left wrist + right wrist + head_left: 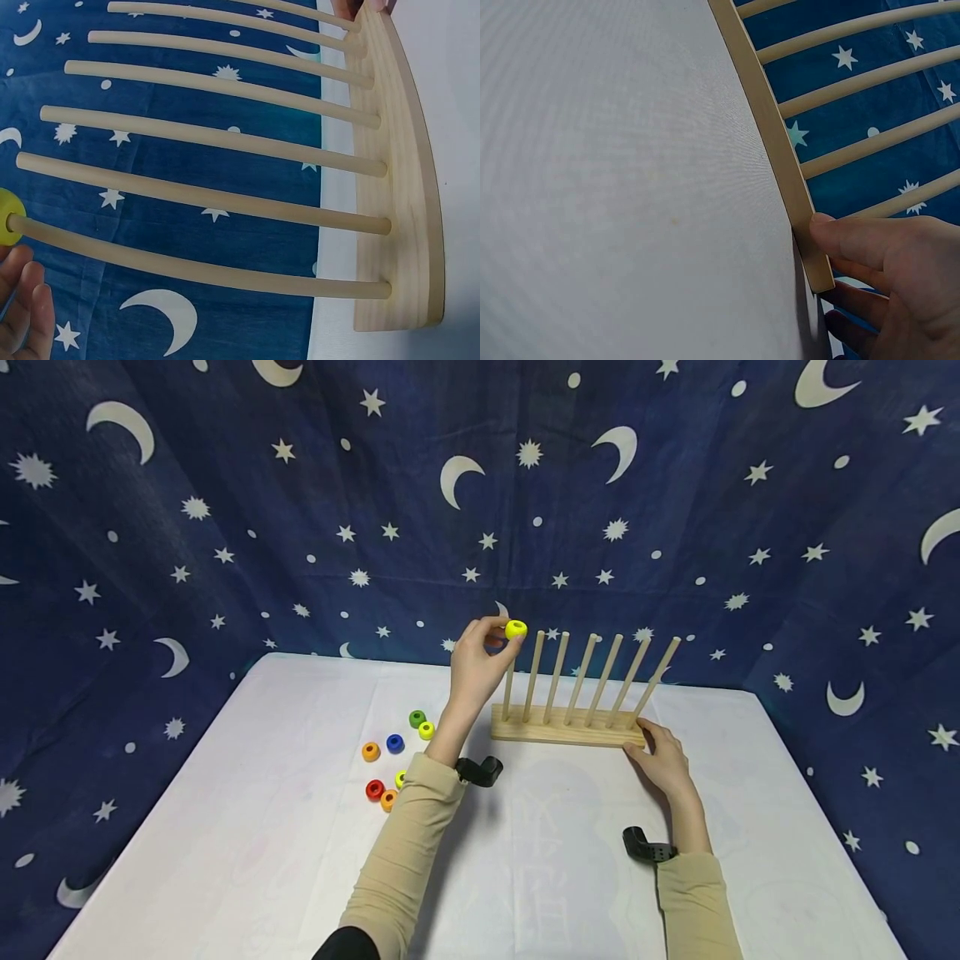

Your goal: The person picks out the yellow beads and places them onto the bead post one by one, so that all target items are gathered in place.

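A wooden peg rack [566,735] stands on the table, its row of several upright pegs bare along their shafts. My left hand [478,667] pinches a yellow bead [516,629] between thumb and fingers at the top of the leftmost peg. In the left wrist view that peg's tip meets the hole of the yellow bead [10,217]; how far it goes in is hidden. At the rack's right end, my right hand [663,760] grips the base, thumb on the front edge and fingers behind, as the right wrist view shows on the base [769,127].
Left of the rack lie loose beads: green [417,719], yellow [427,730], blue [395,743], orange [371,752] and red [375,790], plus another orange and a yellow partly behind the left sleeve. A dark blue star-patterned cloth [405,552] hangs behind the white-covered table [247,827].
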`<action>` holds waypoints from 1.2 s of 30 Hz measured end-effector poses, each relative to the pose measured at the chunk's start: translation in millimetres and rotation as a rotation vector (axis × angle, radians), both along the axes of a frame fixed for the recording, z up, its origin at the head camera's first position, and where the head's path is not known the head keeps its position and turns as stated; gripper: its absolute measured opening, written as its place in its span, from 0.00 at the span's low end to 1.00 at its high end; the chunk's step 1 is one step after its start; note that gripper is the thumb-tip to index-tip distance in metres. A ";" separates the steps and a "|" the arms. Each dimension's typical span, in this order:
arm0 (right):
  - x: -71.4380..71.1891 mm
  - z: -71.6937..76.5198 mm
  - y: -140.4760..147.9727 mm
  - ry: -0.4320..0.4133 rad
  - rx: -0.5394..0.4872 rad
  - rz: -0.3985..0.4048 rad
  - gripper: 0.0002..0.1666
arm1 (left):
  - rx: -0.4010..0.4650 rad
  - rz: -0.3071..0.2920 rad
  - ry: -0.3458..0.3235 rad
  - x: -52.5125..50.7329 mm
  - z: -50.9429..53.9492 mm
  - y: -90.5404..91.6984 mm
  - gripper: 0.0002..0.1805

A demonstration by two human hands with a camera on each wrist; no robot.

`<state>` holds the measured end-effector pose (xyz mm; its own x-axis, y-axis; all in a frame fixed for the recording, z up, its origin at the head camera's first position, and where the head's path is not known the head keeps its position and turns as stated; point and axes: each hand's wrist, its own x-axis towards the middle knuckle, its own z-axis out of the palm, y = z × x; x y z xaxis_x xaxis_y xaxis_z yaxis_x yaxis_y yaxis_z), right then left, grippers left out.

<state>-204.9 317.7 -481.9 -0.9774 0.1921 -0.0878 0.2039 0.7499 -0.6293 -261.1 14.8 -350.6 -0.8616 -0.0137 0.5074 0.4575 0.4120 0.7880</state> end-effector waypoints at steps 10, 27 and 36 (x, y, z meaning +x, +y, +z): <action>-1.1 1.4 -0.5 -0.032 -0.004 -0.001 0.39 | 0.009 -0.009 -0.021 -0.4 -4.3 -2.0 0.18; -2.4 -2.2 1.7 -0.016 -0.003 -0.003 0.39 | -0.034 -0.048 -0.056 10.8 -6.0 -21.1 0.15; -4.3 -3.7 4.1 -0.014 -0.006 -0.001 0.40 | -0.090 -0.050 -0.096 19.6 -15.9 -37.2 0.14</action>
<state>-209.1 321.8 -485.6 -0.9759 0.1924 -0.1031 0.2137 0.7458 -0.6309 -241.5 -22.4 -366.5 -0.9048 0.0723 0.4196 0.4032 0.4618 0.7901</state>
